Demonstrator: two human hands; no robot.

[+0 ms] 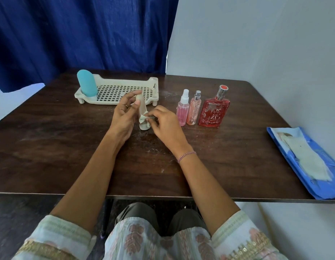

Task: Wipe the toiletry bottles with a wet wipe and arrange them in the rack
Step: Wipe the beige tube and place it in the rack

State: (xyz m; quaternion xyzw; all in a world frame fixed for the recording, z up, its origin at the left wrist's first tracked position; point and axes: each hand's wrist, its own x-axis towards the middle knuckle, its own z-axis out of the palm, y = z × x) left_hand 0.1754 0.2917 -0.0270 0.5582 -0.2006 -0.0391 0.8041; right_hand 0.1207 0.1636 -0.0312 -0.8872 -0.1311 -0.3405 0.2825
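Note:
A small beige tube (142,107) stands cap-down on the dark wooden table (50,137). My left hand (125,113) pinches its top end. My right hand (165,122) presses a crumpled wet wipe (143,118) against the tube's lower part. Behind them stands the cream rack (125,91) with a teal bottle (87,85) upright in its left end. To the right stand a pink spray bottle (183,109), a peach spray bottle (194,109) and a red perfume bottle (214,111) in a row.
A blue wet-wipe pack (301,164) lies open at the table's right edge, with a wipe sticking out of it. A blue curtain hangs behind the table and a pale wall is on the right.

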